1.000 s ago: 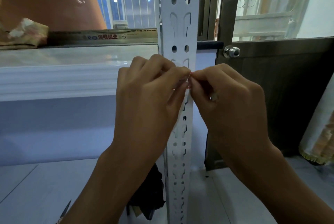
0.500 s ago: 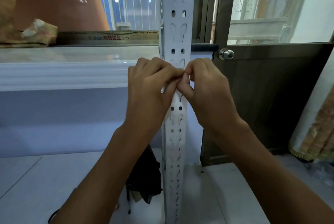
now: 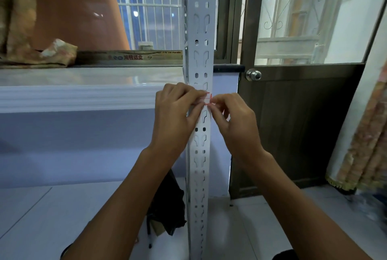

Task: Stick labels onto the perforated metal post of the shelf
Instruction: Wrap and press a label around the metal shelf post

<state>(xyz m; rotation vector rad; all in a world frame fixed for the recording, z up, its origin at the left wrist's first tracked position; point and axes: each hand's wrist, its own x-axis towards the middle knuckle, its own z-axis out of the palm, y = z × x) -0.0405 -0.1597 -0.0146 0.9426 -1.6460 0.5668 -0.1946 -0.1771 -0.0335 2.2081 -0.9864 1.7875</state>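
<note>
Holding small red-edged label at frame centre, flat on perforated post. Left hand pinching its left end, right hand pinching right end, hands nearly meeting. Should be keeping label level, pressing from middle outward, avoiding holes.

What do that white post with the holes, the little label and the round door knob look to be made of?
The post looks like thin sheet metal painted matte white: crisp punched slots, folded edge. The label, held against it by the left hand and right hand, seems thin white paper with a red border. The door knob looks like polished metal, given its bright mirror glints.
</note>
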